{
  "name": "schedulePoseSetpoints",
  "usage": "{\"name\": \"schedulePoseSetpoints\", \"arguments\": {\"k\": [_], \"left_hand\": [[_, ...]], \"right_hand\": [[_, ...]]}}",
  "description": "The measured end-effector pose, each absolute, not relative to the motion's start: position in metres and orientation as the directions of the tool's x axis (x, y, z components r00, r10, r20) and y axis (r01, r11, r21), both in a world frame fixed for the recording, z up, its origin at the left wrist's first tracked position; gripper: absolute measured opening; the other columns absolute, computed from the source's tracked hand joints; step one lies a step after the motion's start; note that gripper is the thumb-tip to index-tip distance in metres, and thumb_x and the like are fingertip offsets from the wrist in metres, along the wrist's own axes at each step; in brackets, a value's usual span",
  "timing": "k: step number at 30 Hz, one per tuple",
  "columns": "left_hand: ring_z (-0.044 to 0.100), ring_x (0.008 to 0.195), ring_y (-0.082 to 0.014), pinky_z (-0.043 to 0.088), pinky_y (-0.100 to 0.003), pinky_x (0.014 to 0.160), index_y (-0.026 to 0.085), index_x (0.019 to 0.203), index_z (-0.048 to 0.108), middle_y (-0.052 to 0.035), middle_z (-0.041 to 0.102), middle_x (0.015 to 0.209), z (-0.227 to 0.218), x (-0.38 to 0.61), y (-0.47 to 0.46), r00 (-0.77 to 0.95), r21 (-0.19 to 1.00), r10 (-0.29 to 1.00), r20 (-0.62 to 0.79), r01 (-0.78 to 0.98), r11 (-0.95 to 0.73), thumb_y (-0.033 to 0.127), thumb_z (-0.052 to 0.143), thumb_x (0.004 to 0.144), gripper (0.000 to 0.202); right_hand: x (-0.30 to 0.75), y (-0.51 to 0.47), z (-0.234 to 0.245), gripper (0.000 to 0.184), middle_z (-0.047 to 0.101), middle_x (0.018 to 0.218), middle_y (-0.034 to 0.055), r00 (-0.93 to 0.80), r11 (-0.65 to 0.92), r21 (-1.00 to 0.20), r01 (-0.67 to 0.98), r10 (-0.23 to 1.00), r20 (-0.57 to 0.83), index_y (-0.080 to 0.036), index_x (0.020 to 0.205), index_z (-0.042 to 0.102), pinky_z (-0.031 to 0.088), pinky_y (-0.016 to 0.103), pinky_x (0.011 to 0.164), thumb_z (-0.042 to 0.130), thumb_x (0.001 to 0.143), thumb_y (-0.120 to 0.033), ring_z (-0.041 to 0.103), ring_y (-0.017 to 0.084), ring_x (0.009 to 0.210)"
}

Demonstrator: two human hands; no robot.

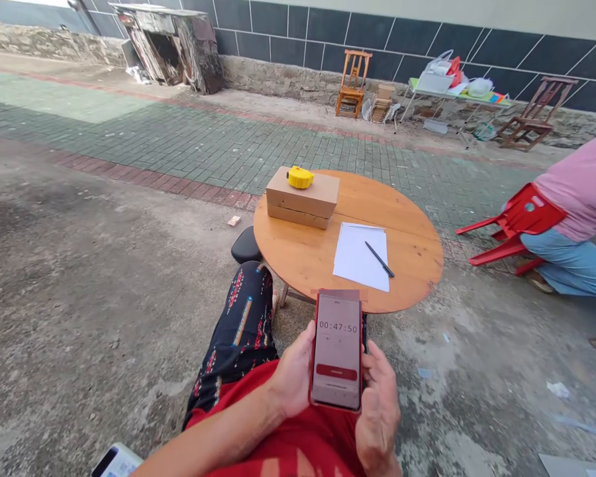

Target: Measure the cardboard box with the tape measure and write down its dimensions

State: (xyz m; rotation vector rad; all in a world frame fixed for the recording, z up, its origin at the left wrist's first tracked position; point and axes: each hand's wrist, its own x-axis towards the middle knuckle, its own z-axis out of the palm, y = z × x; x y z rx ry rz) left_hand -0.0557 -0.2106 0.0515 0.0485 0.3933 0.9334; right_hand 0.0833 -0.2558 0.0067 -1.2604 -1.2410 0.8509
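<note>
A smartphone (336,354) in a red case is upright above my lap, its screen showing "00:47:50" over a red button. My left hand (294,374) grips its left side, thumb along the edge. At its right edge is my right hand (379,404), fingers curled against the side and partly hidden behind it. Beyond the phone, white paper sheets (355,255) lie on a round wooden table (407,218), with a black pen (379,259) across them. A yellow tape measure (300,177) rests on top of a cardboard box (298,205) at the table's far left.
At the right, a person in a pink top sits by a red plastic chair (531,218). A black stool (247,245) stands left of the table. Along the wall are a wooden chair (353,83), a darker chair (539,116) and a folding table (477,98) with bags.
</note>
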Motion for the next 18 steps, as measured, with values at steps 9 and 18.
{"name": "schedulePoseSetpoints", "arguments": {"k": [9, 18], "left_hand": [[0.066, 0.102, -0.0261, 0.044, -0.041, 0.097, 0.005, 0.119, 0.065, -0.0172, 0.070, 0.113, 0.055, -0.055, -0.207, 0.573, 0.198, 0.756, -0.316, -0.739, 0.644, 0.052, 0.025, 0.100, 0.065], [0.066, 0.105, -0.0301, 0.039, -0.048, 0.104, 0.003, 0.123, 0.062, -0.0197, 0.067, 0.118, 0.049, -0.055, -0.207, 0.582, 0.166, 0.747, -0.321, -0.742, 0.650, 0.053, 0.026, 0.100, 0.066]], "right_hand": [[0.106, -0.251, 0.008, 0.040, 0.059, 0.096, 0.0067, 0.260, 0.228, -0.931, 0.285, 0.917, 0.304, -0.019, 0.120, 0.060, 0.047, 0.036, 0.074, 0.041, 0.096, -0.044, 0.056, 0.019, 0.078], [0.100, -0.258, 0.005, 0.040, 0.062, 0.102, 0.0090, 0.227, 0.192, -0.936, 0.296, 0.938, 0.264, -0.018, 0.119, 0.060, 0.048, 0.038, 0.078, 0.038, 0.097, -0.044, 0.059, 0.024, 0.091]]}}
